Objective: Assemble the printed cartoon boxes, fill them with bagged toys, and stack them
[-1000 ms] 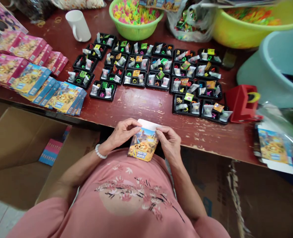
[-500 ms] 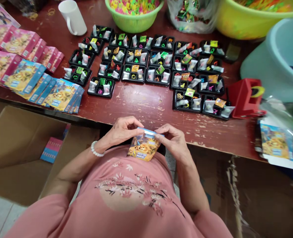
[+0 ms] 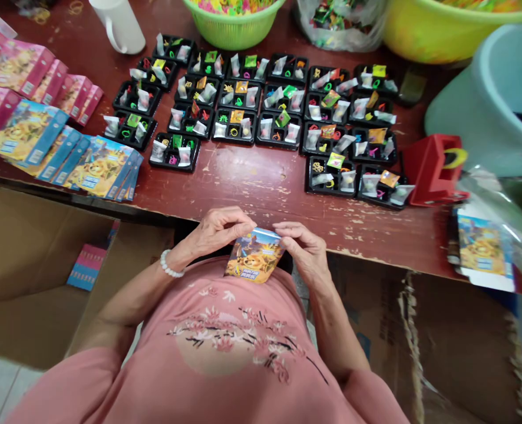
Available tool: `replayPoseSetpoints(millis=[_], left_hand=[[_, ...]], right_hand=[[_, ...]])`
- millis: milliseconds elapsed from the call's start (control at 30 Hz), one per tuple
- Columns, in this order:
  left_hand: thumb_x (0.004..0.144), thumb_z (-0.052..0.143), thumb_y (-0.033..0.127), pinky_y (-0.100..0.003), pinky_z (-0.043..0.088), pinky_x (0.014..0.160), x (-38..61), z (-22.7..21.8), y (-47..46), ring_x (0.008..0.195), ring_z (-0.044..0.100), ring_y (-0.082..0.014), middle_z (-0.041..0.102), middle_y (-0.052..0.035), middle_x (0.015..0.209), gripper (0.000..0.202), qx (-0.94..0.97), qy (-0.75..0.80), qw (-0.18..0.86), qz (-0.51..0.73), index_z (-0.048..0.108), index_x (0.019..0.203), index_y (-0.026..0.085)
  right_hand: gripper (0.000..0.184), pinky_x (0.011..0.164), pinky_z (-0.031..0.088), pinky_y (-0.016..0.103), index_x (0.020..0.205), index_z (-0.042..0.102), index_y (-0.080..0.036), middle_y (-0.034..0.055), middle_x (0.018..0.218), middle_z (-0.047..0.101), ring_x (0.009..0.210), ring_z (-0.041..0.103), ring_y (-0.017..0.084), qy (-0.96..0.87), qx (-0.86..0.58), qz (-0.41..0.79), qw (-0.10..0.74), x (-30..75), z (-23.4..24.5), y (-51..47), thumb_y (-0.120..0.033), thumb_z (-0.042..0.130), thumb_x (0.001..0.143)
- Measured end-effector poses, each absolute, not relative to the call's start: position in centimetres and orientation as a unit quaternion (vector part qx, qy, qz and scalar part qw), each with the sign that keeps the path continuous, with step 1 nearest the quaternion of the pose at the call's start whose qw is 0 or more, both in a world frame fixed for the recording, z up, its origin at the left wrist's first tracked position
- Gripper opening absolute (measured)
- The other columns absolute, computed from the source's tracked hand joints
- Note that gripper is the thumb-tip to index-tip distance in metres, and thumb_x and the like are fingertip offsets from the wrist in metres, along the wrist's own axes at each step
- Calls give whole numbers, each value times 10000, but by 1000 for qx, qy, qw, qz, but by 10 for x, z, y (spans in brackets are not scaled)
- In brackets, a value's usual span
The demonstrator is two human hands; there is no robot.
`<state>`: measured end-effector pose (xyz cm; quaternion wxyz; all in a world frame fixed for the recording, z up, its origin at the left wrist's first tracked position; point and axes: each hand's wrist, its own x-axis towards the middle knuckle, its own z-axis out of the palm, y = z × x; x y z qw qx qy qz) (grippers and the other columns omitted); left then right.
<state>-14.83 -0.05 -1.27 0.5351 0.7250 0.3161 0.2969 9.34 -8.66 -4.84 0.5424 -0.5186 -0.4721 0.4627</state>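
White top flap [image 3: 268, 233] has folded to a thin strip on the blue-and-yellow printed cardboard box [image 3: 254, 258], below frame centre; left hand [image 3: 221, 228] and right hand [image 3: 307, 250] pinch its upper corners, hiding them.

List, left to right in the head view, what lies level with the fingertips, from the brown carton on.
Brown carton → left hand → small printed box → right hand → another printed box.
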Motion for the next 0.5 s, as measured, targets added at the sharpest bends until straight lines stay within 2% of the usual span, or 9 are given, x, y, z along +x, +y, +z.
replayPoseSetpoints(millis=[133,300,400,500], left_hand=[[923,813,360,-272,564,791,-150,-22,-7,887,724,-166,794,-71,1002,198,735,301,526,305,818,1036,198],[854,859,354,-233,491,629,-133,-27,-19,697,653,-130,747,-7,843,204,721,397,490,286,767,941,194],[911,796,321,-233,513,696,-128,-24,-20,799,705,-145,784,-19,933,134,733,372,491,288,798,997,218],[953,764,352,-244,546,766,-130,-24,-16,901,747,-168,814,-44,1022,157,732,337,516,290,833,1042,242]], right_hand=[[156,1020,572,435,1057,850,-331,52,1256,796,1151,741,240,-518,-545,396,527,88,-53,-100,-355,828,904],[144,1075,536,488,1084,833,-302,71,1300,788,1191,734,253,-597,-566,294,486,85,-47,-109,-326,752,968],[184,1059,554,454,1115,817,-287,77,1345,759,1229,711,246,-584,-608,204,498,132,-34,-99,-370,721,981],[306,967,584,424,1224,760,-237,87,1188,767,1092,718,224,-456,-706,38,541,224,-16,-80,-400,578,1039]])
